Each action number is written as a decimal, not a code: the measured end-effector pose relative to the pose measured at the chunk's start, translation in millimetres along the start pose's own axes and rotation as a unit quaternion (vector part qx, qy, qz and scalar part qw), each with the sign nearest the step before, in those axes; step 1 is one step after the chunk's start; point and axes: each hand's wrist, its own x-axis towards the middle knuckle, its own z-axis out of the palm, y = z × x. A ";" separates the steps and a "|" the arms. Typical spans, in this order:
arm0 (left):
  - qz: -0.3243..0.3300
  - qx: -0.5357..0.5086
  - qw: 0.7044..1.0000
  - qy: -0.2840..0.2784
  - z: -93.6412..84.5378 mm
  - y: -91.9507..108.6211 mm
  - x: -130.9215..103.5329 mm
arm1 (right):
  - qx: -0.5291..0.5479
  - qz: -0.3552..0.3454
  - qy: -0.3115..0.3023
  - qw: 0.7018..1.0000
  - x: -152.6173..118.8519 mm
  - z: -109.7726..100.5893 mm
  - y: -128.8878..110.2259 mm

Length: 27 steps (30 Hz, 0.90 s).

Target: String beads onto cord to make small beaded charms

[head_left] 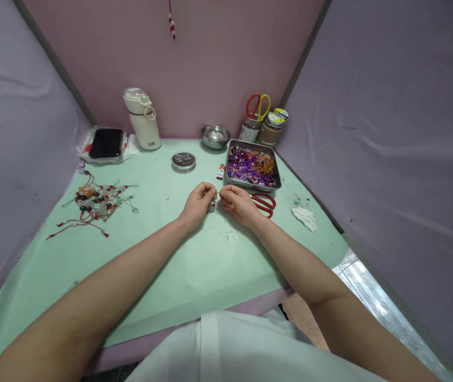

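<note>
My left hand is closed in a pinch at the middle of the table, holding a beaded string with clear and red beads that hangs below its fingertips. Just to the right, my right hand pinches the thin greenish cord end of the same string. A short length of cord spans the small gap between the two hands. Red-handled scissors lie beside my right hand, partly hidden by it. Behind that hand stands a metal tray with purple beads and orange cord.
At left lie several finished-looking bead strings, a phone and a cream bottle. A round container and a metal bowl stand at the back. Scissors in a jar, a lidded jar and crumpled tissue are right.
</note>
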 end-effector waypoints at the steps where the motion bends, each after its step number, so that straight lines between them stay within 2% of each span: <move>1: 0.001 -0.008 1.000 -0.001 0.0 -0.9 0.5 | 0.001 0.000 0.001 1.000 0.3 0.0 0.4; 7: 0.016 -0.016 1.000 0.015 2.6 -2.3 2.1 | 0.004 -0.004 0.002 1.000 1.8 0.4 2.4; 12: -0.024 -0.054 0.998 0.011 5.9 -0.8 0.8 | -0.002 0.000 0.006 1.000 2.3 0.7 3.7; 16: -0.028 -0.052 0.998 0.003 6.0 -0.1 0.4 | -0.001 0.002 0.008 1.000 1.4 0.8 3.3; 27: -0.089 -0.136 0.986 0.024 5.6 9.9 -0.8 | -0.014 0.015 0.007 1.000 0.6 0.3 1.3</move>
